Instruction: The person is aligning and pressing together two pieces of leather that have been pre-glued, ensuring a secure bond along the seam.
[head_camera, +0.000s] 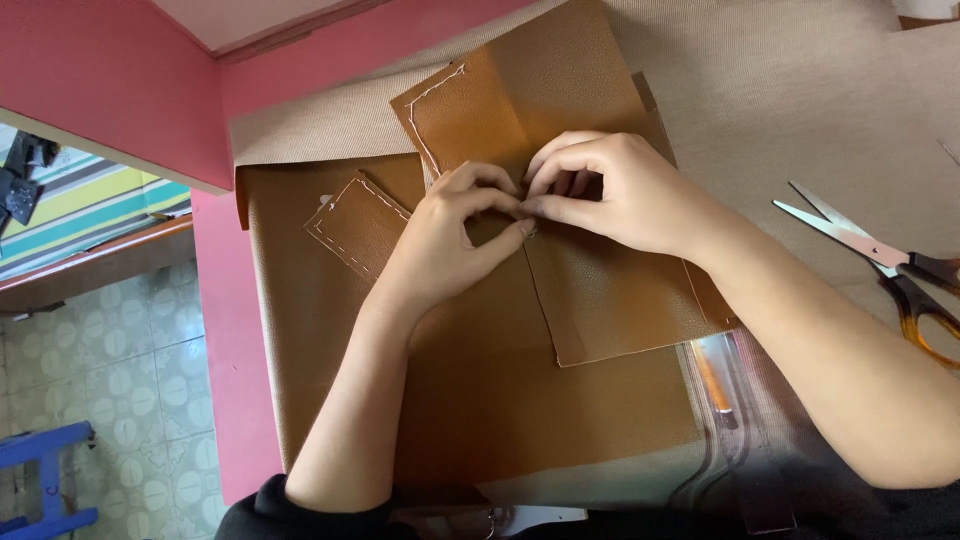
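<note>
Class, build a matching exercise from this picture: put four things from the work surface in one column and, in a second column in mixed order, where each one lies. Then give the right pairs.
Things
1. scissors
2. small stitched patch
3. folded brown leather piece
4. orange tool

Places
A. under both hands, at the centre
B. at the right edge of the surface
C. left of the left hand
D. below the leather piece, near the right hand's forearm

Pairs: 1-B, 2-C, 3-A, 4-D
</note>
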